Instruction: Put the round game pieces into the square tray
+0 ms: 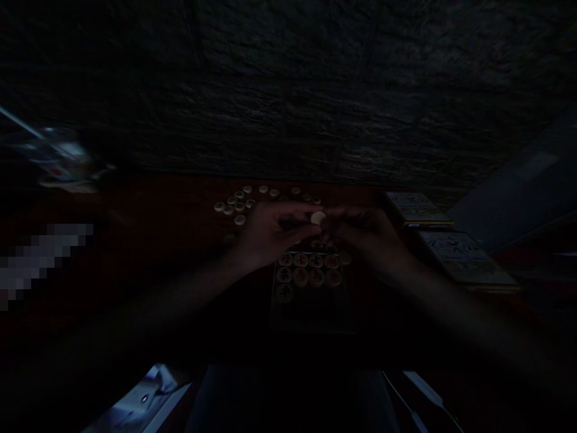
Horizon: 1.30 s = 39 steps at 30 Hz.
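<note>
The scene is very dark. My left hand [274, 231] pinches a pale round Chinese chess piece [318, 218] between thumb and fingers. From the other side, my right hand [367, 231] is closed, its fingertips meeting the same piece's right edge. Below them lies a shallow open box [313, 310] holding rows of round chess pieces [316, 276] with red or black characters. The box's near part shows one piece at its left. Its far end is partly hidden by my hands.
Loose chess pieces [232, 201] lie scattered on the reddish-brown table [162, 204] beyond my left hand. Two flat printed boxes or books [464, 255] rest at the right. A clear plastic container [63, 156] stands far left. A rough brick wall [288, 102] rises behind the table.
</note>
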### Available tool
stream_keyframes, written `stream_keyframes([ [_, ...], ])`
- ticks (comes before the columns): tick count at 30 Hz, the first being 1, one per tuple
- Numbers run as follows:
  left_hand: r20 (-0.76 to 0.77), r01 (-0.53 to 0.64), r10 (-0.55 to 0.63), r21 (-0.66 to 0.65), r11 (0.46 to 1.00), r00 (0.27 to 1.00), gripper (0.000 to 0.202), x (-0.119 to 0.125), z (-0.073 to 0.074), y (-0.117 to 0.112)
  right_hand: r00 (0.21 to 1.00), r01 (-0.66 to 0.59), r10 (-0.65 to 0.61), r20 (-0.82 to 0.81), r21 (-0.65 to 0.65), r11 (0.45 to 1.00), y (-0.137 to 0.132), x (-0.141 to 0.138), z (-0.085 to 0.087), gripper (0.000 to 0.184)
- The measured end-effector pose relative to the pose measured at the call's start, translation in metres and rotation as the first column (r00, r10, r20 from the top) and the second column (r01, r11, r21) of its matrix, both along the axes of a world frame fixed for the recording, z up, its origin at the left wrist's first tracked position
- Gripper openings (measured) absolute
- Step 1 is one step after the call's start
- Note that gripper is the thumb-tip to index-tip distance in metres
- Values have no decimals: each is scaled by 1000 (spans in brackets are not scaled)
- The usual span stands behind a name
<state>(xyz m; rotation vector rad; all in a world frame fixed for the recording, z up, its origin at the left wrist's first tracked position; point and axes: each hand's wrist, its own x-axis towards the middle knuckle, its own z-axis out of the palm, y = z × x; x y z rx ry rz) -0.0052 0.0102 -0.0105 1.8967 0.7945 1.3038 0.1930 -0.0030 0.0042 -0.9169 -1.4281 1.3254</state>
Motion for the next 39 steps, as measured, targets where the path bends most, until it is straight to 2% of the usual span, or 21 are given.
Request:
stream_keyframes([
  [4,-36,30,-29,16,999,999,36,-1,0,-1,998,17,-19,58,49,999,1,0,-1,30],
  [11,-163,9,12,128,992,987,32,-4,0,-1,989,37,-48,141,76,996,-1,0,-4,29],
  [23,-165,44,-24,119,992,986,29,-2,1,-1,993,4,-9,121,45,999,-1,0,-2,30],
  [29,-192,30,-3,138,990,981,30,-3,-2,0,995,3,-8,97,54,999,0,1,-4,24],
  [39,-145,66,-46,134,989,988,30,-2,-6,3,976,60,-79,202,98,993,2,4,-6,25],
])
